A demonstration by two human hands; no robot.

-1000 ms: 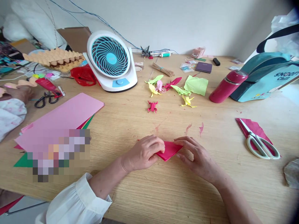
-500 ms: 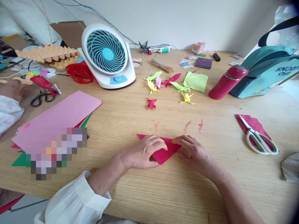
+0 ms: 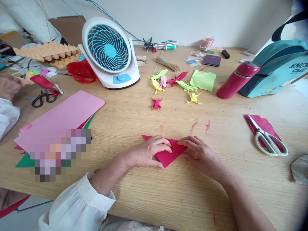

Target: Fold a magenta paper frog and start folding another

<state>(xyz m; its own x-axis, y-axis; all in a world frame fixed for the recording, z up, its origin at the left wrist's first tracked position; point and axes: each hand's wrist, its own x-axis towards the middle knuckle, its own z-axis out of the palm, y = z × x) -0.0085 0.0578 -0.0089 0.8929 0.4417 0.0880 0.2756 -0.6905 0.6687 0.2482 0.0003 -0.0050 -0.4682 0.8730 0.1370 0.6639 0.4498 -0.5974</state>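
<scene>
A folded red paper triangle (image 3: 169,154) lies on the wooden table (image 3: 154,189) in front of me. My left hand (image 3: 146,153) rests on its left half with curled fingers pressing the paper down. My right hand (image 3: 201,154) touches the triangle's right corner, fingers bent and pinching the edge. Both hands hold the same sheet flat against the table.
Several small origami figures (image 3: 178,86) lie beyond the paper. A white and teal fan (image 3: 109,53) stands at the back left. A stack of coloured sheets (image 3: 60,122) lies left, scissors (image 3: 268,141) on red paper right, a red flask (image 3: 237,80) and teal bag (image 3: 279,67) far right. Another person's hand (image 3: 8,86) is at the left edge.
The red paper has been opened out wider to the left, showing a long triangle. My left hand shifted slightly and both hands stay on the paper.
</scene>
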